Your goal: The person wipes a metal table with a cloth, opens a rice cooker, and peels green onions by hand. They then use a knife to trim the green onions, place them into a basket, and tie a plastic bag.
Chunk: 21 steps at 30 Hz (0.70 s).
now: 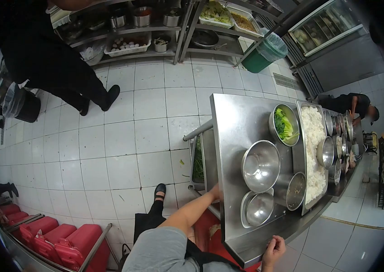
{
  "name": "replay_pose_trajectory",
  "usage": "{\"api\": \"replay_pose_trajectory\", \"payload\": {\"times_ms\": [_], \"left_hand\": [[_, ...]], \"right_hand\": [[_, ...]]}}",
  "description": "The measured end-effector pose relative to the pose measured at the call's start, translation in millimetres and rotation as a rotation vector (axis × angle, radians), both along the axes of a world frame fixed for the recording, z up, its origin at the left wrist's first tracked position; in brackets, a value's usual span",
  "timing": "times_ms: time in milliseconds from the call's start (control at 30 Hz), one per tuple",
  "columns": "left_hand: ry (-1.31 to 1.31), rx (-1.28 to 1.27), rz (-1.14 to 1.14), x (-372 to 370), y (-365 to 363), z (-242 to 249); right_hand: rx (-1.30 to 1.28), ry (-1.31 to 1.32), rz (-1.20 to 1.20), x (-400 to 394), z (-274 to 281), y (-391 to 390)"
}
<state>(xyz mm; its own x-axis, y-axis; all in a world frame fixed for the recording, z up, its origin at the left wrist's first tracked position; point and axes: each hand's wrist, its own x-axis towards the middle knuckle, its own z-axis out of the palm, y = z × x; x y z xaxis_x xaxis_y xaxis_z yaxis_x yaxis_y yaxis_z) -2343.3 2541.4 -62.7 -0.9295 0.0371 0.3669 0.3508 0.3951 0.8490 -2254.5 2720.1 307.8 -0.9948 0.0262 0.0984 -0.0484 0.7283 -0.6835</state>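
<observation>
My left hand (216,192) reaches in at the left side of the steel table (230,131); its fingers are hidden by the tabletop edge. Close to the table's front edge is my right hand (274,249), its fingers curled in and nothing seen in them. Nearest to it on the table are a small steel bowl (260,209) in a white container (245,199) and a steel pot (295,191). Behind these stand a larger steel bowl (261,166) and a bowl of leafy greens (284,124). A long tray of white rice (313,154) lies to their right.
Several steel bowls (325,152) line the table's right side, where a co-worker (355,106) bends over. Another person in black (51,59) stands at the left. Red bins (78,247) sit lower left. Shelves (164,53) and a green bin (260,56) stand at the back.
</observation>
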Motion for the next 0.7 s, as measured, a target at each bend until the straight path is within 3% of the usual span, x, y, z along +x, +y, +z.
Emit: {"api": "replay_pose_trajectory", "payload": {"times_ms": [133, 267, 433, 467, 500, 567, 667, 700], "left_hand": [[-0.258, 0.171, -0.309, 2.0, 33.0, -3.6], [-0.416, 0.313, -0.37, 1.5, 32.0, -13.4], [-0.459, 0.479, -0.233, 4.2, 0.1, -40.8], [-0.462, 0.376, -0.173, 3.3, -4.5, -50.1], [-0.839, 0.408, -0.104, 22.8, -64.0, 71.4], [-0.806, 0.278, -0.059, 44.0, -81.3, 66.4], [-0.728, 0.161, 0.082, 96.0, -101.5, 22.1], [-0.77, 0.088, 0.106, 117.6, -117.0, 11.1]], "right_hand": [[0.01, 0.006, 0.003, 0.3, -5.7, 13.5], [0.007, -0.002, 0.002, -1.1, -4.5, 11.9], [-0.075, 0.011, -0.002, -4.7, -8.5, 13.8], [-0.09, 0.022, -0.009, -5.0, -10.2, 14.7], [-0.092, 0.006, -0.014, -4.4, -11.7, 19.6], [-0.109, -0.018, -0.012, -6.8, -14.1, 27.4], [0.182, 0.016, 0.073, -2.8, 17.9, 0.6], [0.169, 0.124, 0.153, -1.8, 22.9, -5.9]]}}
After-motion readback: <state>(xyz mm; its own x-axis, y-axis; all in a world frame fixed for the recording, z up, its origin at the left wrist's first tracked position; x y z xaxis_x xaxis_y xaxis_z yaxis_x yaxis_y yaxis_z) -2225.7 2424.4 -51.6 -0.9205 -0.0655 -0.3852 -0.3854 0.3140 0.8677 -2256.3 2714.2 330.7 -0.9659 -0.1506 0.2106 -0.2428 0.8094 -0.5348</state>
